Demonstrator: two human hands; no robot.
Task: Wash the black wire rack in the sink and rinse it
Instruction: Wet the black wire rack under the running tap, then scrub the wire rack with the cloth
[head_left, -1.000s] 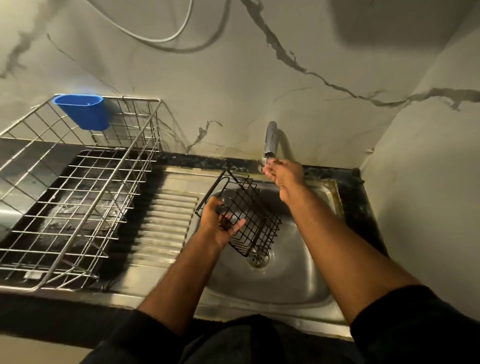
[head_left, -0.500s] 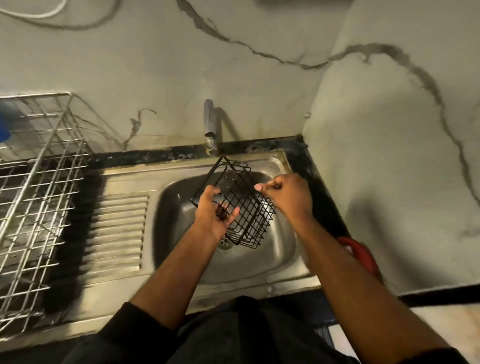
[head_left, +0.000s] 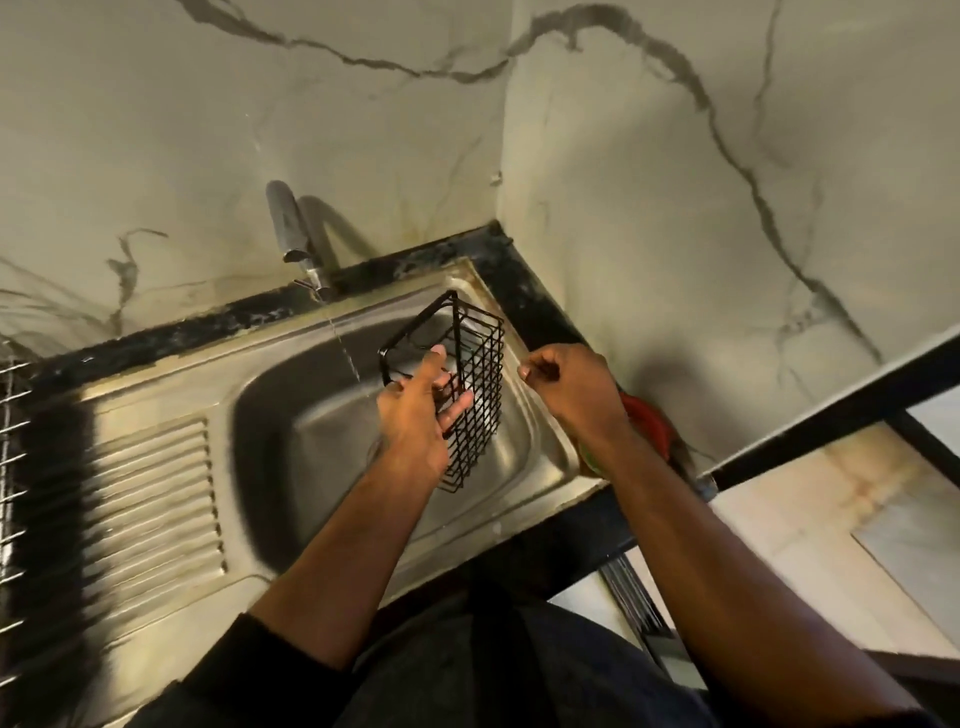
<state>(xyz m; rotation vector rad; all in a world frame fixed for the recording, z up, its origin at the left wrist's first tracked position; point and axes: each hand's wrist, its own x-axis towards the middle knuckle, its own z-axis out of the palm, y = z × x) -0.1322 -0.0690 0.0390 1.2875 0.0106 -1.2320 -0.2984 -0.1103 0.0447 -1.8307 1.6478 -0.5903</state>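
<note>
My left hand (head_left: 415, 415) grips the black wire rack (head_left: 470, 384) by its near side, fingers hooked through the mesh, holding it tilted above the sink (head_left: 291, 415) basin just right of the thin stream from the tap (head_left: 293, 234), while my right hand (head_left: 569, 387), fingers curled and holding nothing, hovers over the sink's right rim.

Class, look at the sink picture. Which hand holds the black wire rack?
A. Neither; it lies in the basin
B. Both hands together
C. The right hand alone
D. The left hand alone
D: the left hand grips the black wire rack above the sink, while the right hand is curled beside it, clear of the wires.
</note>
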